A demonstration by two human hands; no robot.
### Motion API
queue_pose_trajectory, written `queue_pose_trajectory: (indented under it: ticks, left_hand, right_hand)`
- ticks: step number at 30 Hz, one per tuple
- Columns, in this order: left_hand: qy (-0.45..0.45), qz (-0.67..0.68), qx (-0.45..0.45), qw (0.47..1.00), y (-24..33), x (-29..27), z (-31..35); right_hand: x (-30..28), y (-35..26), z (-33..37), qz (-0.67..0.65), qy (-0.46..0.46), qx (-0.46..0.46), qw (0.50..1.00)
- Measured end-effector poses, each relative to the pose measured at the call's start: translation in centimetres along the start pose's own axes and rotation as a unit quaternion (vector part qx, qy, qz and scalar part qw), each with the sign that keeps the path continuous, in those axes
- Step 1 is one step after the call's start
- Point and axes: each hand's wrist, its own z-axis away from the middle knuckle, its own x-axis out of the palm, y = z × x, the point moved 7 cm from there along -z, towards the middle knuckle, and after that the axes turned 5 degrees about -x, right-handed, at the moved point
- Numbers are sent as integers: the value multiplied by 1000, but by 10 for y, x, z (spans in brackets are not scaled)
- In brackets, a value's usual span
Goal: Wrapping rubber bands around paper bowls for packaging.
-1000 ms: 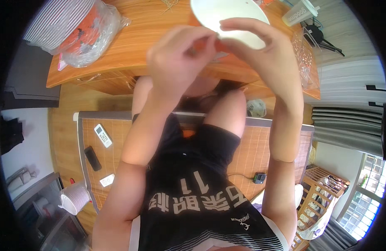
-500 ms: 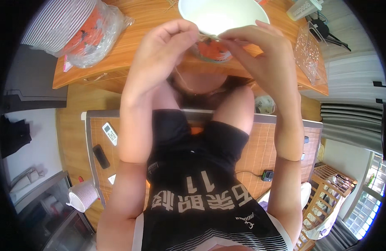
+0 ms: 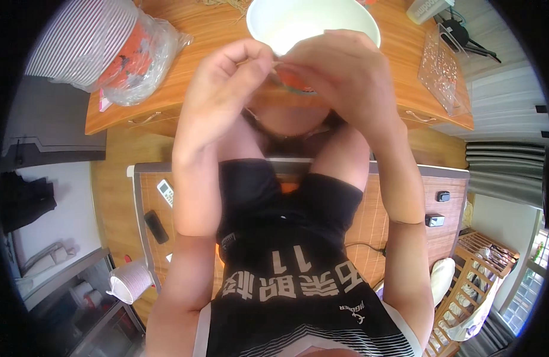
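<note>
My left hand point(image 3: 230, 80) is closed, thumb and forefinger pinching a thin tan strand point(image 3: 275, 63) at the desk's front edge. Close beside it, my right hand point(image 3: 343, 74) has its fingers drawn together at the other end of the same strand. Its fingertips are partly hidden behind its own knuckles. Just beyond both hands stands a large white bowl point(image 3: 310, 16), its near rim covered by the right hand. Under the fingers shows an orange-red patterned surface point(image 3: 295, 80), seemingly the bowl's outer side.
A stack of white bowls point(image 3: 87, 41) in clear plastic wrap stands on the desk's left. More tan strands point(image 3: 227, 5) lie at the back. On the right are a clear plastic tray point(image 3: 438, 77) and a cup point(image 3: 426, 9). A remote point(image 3: 165, 191) and phone point(image 3: 156, 226) lie on the seat.
My right hand has shifted left and turned, coming nearer to my left hand and covering more of the bowl's near side. The left hand stays pinched, moved slightly. The view has shifted a little.
</note>
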Motion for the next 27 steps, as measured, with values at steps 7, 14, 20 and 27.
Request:
queue_pose_trajectory:
  ticks: [7, 14, 20, 27]
  left_hand:
    - [0, -165, 17, 986, 9, 4, -8]
    - [-200, -293, -4, 935, 82, -26, -23]
    - [-68, -58, 16, 996, 57, -34, -68]
    - [18, 134, -20, 991, -18, -41, -41]
  right_hand:
    - [2, 31, 31, 8, -56, 97, 994]
    - [-41, 60, 44, -9, -127, 49, 991]
    - [-66, 126, 50, 129, -23, 47, 990]
    - [-41, 30, 46, 88, 74, 83, 990]
